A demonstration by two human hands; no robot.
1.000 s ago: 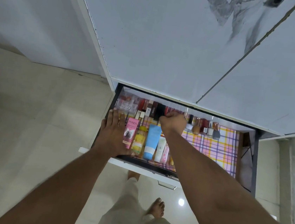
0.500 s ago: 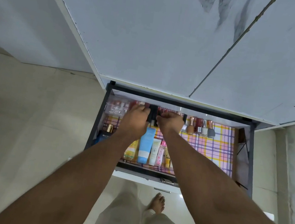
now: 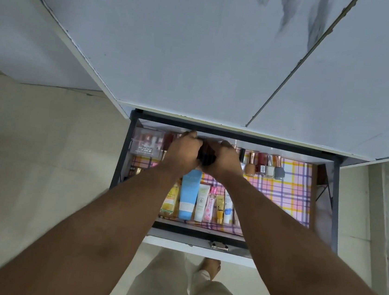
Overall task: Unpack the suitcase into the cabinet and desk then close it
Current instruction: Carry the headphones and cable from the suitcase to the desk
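Note:
An open desk drawer with a plaid liner holds cosmetics. My left hand and my right hand meet at the drawer's back row, both curled round a small dark bottle between them. Nail polish bottles stand in a row to the right of my hands. A clear lipstick box sits at the back left. Tubes lie along the front, among them a blue tube and a yellow bottle. The suitcase is out of view.
The white marbled desk top overhangs the drawer's back. The drawer's white front panel with a metal catch juts toward my legs. Pale tiled floor lies to the left, and my bare foot stands under the drawer.
My left hand left the pink tube at the drawer's front left and joined my right hand at the back row. Both now grip the dark bottle.

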